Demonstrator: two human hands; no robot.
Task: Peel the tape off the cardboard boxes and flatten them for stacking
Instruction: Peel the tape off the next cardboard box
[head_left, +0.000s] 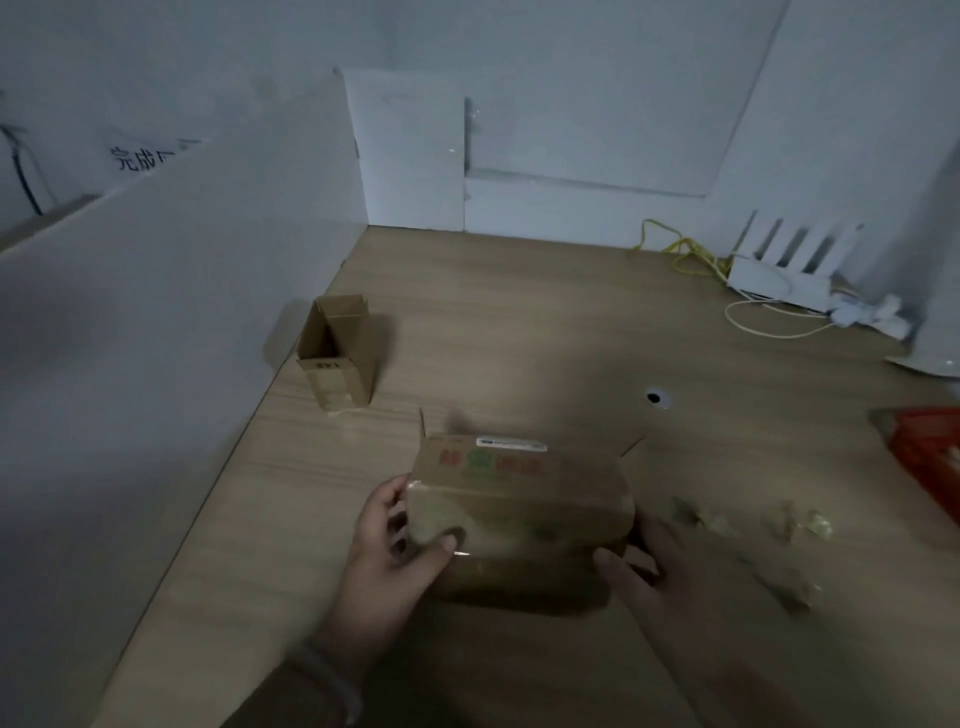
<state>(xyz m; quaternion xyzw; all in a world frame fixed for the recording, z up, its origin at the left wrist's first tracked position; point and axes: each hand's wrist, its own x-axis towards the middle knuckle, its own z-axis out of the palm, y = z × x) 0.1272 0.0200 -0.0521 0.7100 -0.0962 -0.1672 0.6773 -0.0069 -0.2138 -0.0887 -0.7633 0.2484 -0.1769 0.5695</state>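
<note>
A taped cardboard box (519, 499) is held on the counter (519, 322), clasped at both ends: the left hand (395, 540) and right hand (641, 569) each have their grip curled round it. Tape scraps (753, 525) are strewn just right. Farther back left, a small open box (337, 353) is stood upright.

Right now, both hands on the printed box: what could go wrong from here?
1. The cardboard box looks glossy with tape where the left hand and right hand grip it; fingers may slip while peeling.
2. Crumpled tape scraps lie on the table beside the right hand; they could stick to the box or a sleeve.
3. The light is dim, so a tape edge may be hard to find and the cardboard could tear.
</note>
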